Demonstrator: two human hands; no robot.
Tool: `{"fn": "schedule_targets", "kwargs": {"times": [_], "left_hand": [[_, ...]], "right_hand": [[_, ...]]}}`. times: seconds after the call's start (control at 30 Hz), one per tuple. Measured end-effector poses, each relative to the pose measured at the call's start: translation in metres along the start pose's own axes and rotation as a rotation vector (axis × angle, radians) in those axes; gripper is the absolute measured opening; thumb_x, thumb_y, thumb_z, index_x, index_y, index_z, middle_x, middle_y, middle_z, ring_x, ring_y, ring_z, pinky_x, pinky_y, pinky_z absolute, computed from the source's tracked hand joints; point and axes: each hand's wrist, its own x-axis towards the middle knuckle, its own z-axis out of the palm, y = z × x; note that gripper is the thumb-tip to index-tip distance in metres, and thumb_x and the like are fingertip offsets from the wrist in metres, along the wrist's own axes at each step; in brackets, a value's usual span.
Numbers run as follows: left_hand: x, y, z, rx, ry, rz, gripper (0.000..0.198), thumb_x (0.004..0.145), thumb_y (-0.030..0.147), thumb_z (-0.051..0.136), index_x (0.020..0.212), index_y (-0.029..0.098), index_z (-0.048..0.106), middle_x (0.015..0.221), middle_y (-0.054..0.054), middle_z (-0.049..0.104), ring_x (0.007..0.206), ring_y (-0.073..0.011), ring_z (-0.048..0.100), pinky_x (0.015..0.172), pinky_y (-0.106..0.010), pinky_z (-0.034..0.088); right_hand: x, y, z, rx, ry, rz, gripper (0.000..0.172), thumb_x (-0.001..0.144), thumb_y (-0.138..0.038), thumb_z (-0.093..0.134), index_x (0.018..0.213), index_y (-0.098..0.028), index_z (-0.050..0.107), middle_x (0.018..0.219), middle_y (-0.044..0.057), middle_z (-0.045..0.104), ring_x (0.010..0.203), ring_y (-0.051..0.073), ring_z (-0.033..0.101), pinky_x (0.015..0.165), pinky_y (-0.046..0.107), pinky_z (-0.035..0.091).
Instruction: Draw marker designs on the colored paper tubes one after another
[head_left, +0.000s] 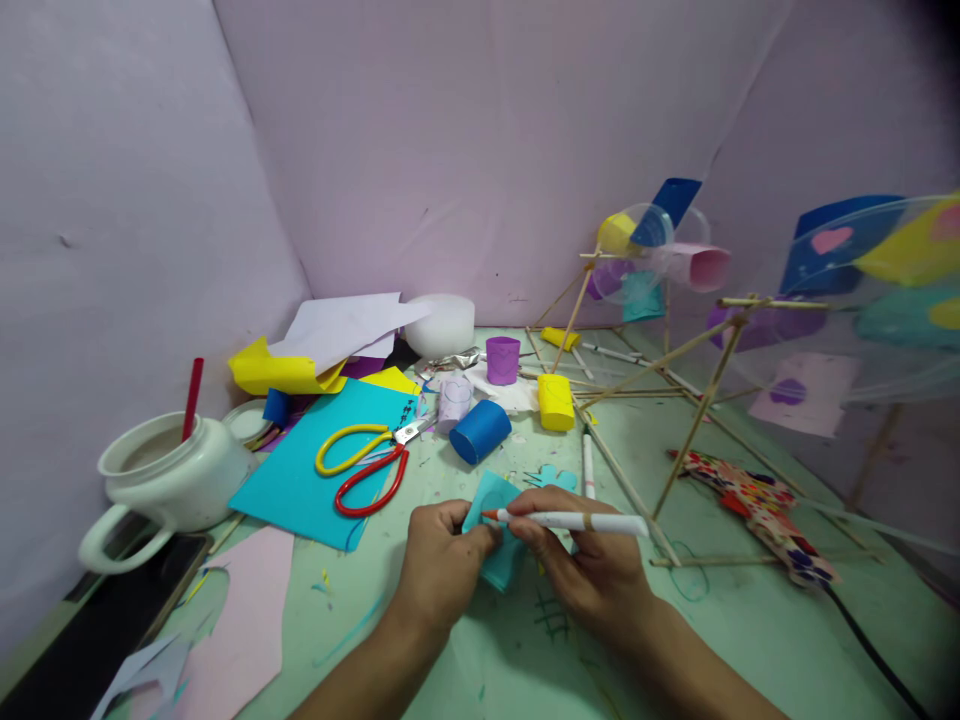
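My left hand [444, 560], fingers closed, pinches a small folded piece of turquoise paper [501, 572] above the table. In my right hand [589, 560] is a white felt-tip marker [577, 521] with an orange-red tip, gripped like a pen. Its tip is at the paper's face, near my left thumb; I cannot tell whether it touches. Just beyond lie a blue paper roll [480, 433], a pale lilac roll [454, 403], a purple paper cup shape [502, 360] and a yellow one [555, 402]. A turquoise flower-like cutout [553, 478] lies behind my right hand.
Scissors [405, 434] with yellow and red handles rest on turquoise sheet [289, 500]. A white mug [180, 500] stands left, beside a dark phone-like slab [75, 640]. On the right rises a stick-framed wheel model [705, 400] with coloured paper pieces; a glue gun [757, 510] trails a cord.
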Motion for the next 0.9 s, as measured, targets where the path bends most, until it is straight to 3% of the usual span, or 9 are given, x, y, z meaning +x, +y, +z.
{"fn": "schedule_targets", "kwargs": {"times": [0.2,0.33,0.9], "left_hand": [[0.0,-0.001,0.0,0.009,-0.006,0.002,0.016,0.053,0.027,0.064,0.047,0.015,0.057,0.046,0.003,0.038,0.05,-0.0111,0.032,0.046,-0.024,0.026],[0.001,-0.001,0.0,0.02,-0.023,0.019,0.022,0.054,0.031,0.065,0.045,0.016,0.052,0.046,0.004,0.035,0.05,-0.0104,0.031,0.045,-0.023,0.024],[0.006,-0.014,0.0,-0.021,-0.027,0.053,0.019,0.056,0.027,0.061,0.043,0.017,0.05,0.045,0.003,0.036,0.047,-0.0102,0.031,0.044,-0.023,0.025]], "right_hand": [[-0.001,0.002,0.001,-0.01,-0.005,-0.029,0.014,0.082,-0.01,0.054,0.09,-0.019,0.063,0.073,0.005,0.07,0.064,0.015,0.067,0.055,0.022,0.053],[-0.001,0.004,0.002,-0.007,0.01,-0.062,0.014,0.083,-0.011,0.054,0.09,-0.018,0.063,0.073,0.005,0.069,0.063,0.015,0.067,0.053,0.022,0.053],[-0.003,0.01,0.005,0.005,0.12,0.0,0.015,0.081,-0.008,0.057,0.09,-0.02,0.061,0.074,0.002,0.069,0.063,0.012,0.066,0.057,0.018,0.053]]}}
